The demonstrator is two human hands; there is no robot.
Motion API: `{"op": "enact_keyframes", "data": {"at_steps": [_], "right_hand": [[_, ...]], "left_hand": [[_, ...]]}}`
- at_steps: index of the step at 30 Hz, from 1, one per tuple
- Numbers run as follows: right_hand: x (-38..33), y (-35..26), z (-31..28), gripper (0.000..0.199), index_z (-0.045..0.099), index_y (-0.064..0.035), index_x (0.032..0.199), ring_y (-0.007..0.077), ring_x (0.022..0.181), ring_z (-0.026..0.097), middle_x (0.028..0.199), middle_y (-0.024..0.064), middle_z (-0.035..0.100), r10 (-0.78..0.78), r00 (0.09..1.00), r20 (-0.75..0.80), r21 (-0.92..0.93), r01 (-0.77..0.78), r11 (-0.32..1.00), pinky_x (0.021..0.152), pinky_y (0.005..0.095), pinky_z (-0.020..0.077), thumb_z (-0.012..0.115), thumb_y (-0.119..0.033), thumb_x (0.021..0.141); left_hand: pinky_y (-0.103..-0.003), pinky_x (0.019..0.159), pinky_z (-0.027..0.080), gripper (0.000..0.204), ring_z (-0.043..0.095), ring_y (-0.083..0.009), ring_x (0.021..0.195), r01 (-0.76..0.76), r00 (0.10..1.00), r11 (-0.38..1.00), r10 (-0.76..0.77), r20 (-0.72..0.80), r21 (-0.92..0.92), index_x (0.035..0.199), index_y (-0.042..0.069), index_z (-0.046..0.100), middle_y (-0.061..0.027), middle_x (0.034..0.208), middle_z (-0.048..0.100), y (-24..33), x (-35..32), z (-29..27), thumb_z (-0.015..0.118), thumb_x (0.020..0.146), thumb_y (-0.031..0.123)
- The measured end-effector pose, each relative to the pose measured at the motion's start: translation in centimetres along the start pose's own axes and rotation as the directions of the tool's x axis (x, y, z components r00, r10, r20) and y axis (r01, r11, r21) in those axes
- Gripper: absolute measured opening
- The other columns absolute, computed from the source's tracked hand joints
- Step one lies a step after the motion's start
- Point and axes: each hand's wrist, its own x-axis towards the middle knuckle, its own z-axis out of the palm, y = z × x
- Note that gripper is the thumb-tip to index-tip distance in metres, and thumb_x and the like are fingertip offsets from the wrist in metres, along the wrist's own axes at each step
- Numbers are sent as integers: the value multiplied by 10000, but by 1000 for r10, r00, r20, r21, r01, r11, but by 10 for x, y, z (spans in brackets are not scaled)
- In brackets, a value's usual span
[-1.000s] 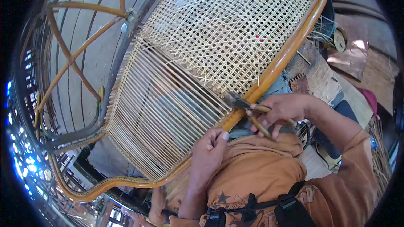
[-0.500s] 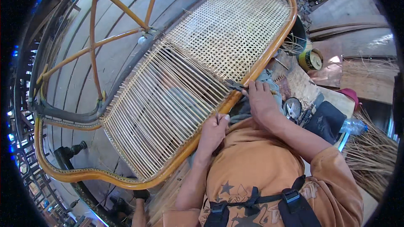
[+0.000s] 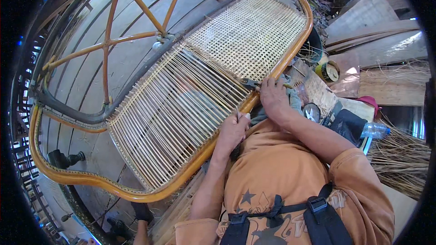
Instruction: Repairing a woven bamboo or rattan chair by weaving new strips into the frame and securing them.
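Note:
A large rattan frame [image 3: 290, 59] with a glossy orange-brown rim lies tilted across my front. Its far-right part carries a finished open-weave cane panel [image 3: 247, 36]; the nearer part has parallel cane strands [image 3: 168, 118] stretched across a gap. My right hand [image 3: 274, 96] is closed around pliers [image 3: 249, 83], whose dark jaws rest by the rim where the woven panel meets the strands. Lower along the same rim, my left hand [image 3: 232, 131] pinches thumb against fingers. A thin, pale tip sticks up from that pinch, too small to name.
Right of me are a round yellow-green tin [image 3: 328, 71], a dark pouch [image 3: 347, 124], a clear plastic bottle [image 3: 376, 130] and a bundle of thin canes [image 3: 399, 159]. Wooden boards [image 3: 395, 84] lie beyond. Another person's arm [image 3: 141, 231] shows at the lower left.
The whole view has shifted and turned slightly. The pliers' jaws have moved a little up and left along with my right hand. My left hand keeps its pinch at the rim.

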Motion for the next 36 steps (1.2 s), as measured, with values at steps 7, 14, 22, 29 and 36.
{"op": "enact_keyframes", "data": {"at_steps": [7, 14, 22, 29, 36], "right_hand": [[10, -2, -5, 312, 566, 31, 1040, 304, 911, 528, 1002, 161, 543, -70, 997, 35, -123, 73, 990, 713, 394, 420, 534, -191, 823], [50, 11, -45, 156, 674, -96, 858, 217, 790, 659, 829, 71, 661, -340, 878, 336, -107, 394, 913, 606, 367, 506, 589, -184, 760], [121, 26, -124, 126, 685, -76, 780, 238, 723, 658, 766, 79, 662, -666, 635, 393, -78, 744, 663, 566, 369, 518, 618, -156, 708], [67, 112, -125, 179, 625, -1, 795, 375, 739, 630, 746, 195, 631, -406, 829, 384, 59, 417, 907, 653, 452, 501, 543, -158, 768], [-60, 229, -26, 184, 653, -20, 854, 345, 829, 643, 860, 212, 650, 184, 810, 556, -63, -180, 982, 707, 427, 510, 513, -107, 772]], "left_hand": [[-243, 430, 382, 272, 464, -80, 464, -36, 998, 998, 39, -56, 42, 837, 8, 554, -18, 628, 516, 2, -3, 2, 547, 899, 272], [-441, 627, 446, 367, 595, -381, 667, -88, 908, 829, 294, -297, 552, 765, -63, 574, -243, 708, 589, -1, 3, 15, 540, 866, 288], [-489, 688, 452, 350, 590, -441, 752, -79, 901, 854, 282, -330, 515, 832, -63, 604, -279, 762, 599, -7, 9, 19, 515, 861, 273], [-376, 576, 450, 338, 561, -224, 577, -70, 926, 888, 227, -300, 455, 789, -50, 550, -163, 635, 545, -3, 6, 15, 546, 875, 277], [-299, 434, 382, 269, 451, -124, 443, 68, 970, 980, -22, -242, 185, 759, -16, 538, -43, 551, 464, 7, 5, 18, 538, 892, 218]]}}
